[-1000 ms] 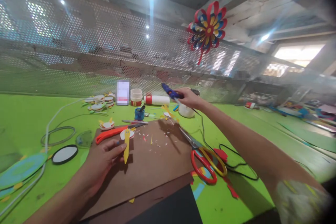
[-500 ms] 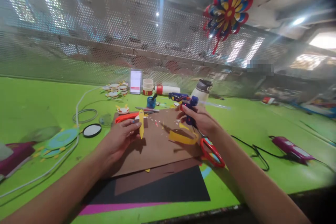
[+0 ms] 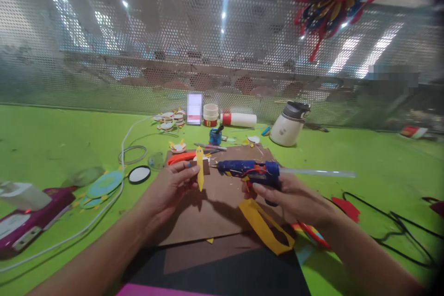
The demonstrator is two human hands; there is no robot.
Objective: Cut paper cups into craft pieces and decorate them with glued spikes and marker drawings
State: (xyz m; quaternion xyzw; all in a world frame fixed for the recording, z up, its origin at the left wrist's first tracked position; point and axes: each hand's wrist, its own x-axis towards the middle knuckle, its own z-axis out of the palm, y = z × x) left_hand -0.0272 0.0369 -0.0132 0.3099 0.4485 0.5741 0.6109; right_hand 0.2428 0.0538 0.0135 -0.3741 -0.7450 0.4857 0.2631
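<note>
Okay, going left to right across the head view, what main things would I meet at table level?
Purple power strip, light-blue discs, black-rimmed disc, left hand, yellow cutout, blue glue gun, red-and-white object.

A flat brown rectangular board (image 3: pixel 208 222) lay on the green table (image 3: pixel 52 143). Above it, a blue pistol-shaped glue gun (image 3: pixel 249 171) was right of a thin yellow figure (image 3: pixel 200 175). A round red-and-white tub (image 3: pixel 210 114) stood far, left of a white rounded bottle (image 3: pixel 285 128).
</note>
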